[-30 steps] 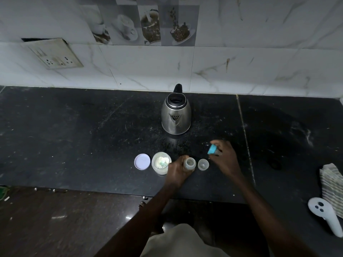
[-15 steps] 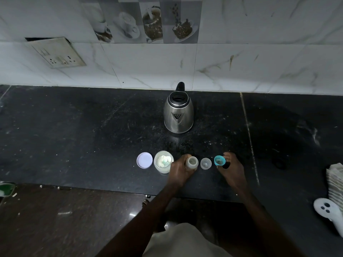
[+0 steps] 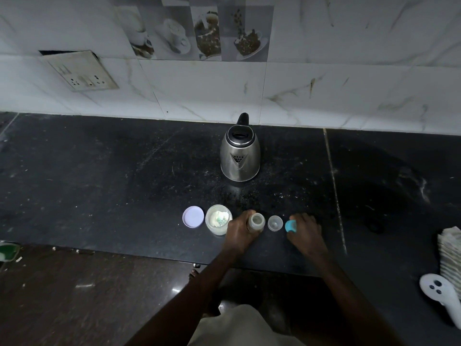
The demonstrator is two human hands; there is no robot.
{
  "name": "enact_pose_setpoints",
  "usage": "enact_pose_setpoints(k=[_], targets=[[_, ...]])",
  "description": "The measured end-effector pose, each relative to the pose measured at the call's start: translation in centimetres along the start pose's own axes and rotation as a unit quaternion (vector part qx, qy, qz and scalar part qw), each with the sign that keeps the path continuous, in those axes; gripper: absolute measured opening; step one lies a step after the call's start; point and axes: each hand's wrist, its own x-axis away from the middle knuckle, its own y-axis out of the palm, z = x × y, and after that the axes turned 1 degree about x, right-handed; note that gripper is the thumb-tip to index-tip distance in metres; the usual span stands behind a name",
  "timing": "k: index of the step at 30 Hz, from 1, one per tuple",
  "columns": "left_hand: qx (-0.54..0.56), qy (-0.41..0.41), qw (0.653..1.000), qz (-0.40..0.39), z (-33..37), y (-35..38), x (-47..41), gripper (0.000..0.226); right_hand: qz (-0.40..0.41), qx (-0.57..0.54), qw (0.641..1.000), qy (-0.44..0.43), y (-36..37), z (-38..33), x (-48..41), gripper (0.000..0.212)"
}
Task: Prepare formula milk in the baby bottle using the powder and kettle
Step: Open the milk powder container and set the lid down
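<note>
We read no labels here. Our left hand (image 3: 240, 229) wraps the open baby bottle (image 3: 256, 222) upright on the dark counter (image 3: 99, 183). Our right hand (image 3: 304, 232) pinches the blue ring (image 3: 290, 226). A clear cap (image 3: 275, 223) sits between them; the powder jar (image 3: 218, 219) is just left, the kettle (image 3: 240, 156) beyond.

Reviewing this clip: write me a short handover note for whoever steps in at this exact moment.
Left hand: grip around the open baby bottle, upright on the counter.
Right hand: at the blue bottle ring, set on the counter.
Clear cap sits between bottle and ring. Open powder jar with scoop inside is left of the bottle, its lid beside it. Kettle stands behind, lid closed.
Done: bottle and jar opened.
Left: powder, water, close.
</note>
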Motion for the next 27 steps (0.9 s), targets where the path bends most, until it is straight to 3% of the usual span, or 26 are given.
enact_pose_setpoints(k=[3, 15, 18, 23, 27], targets=[[0.004, -0.002, 1.000, -0.002, 0.2, -0.1, 0.1, 0.038, 0.000, 0.058, 0.998, -0.017, 0.6, -0.2, -0.2, 0.050], [0.015, 0.013, 1.000, 0.018, 0.5, 0.1, 0.5, 0.035, 0.002, 0.085, 0.996, -0.021, 0.0, -0.4, 0.3, 0.065], [0.001, 0.013, 1.000, 0.020, 0.4, 0.2, 0.4, 0.046, 0.005, 0.067, 0.998, -0.018, -0.8, -0.4, 0.7, 0.075], [-0.042, -0.014, 0.999, -0.016, -0.2, 0.4, 0.5, 0.095, 0.038, -0.001, 0.999, -0.023, -2.5, -0.8, 1.2, 0.079], [-0.050, -0.009, 0.998, -0.022, -0.1, 0.7, 0.7, 0.096, 0.066, -0.068, 0.995, 0.001, -3.4, -0.6, 0.7, 0.075]])
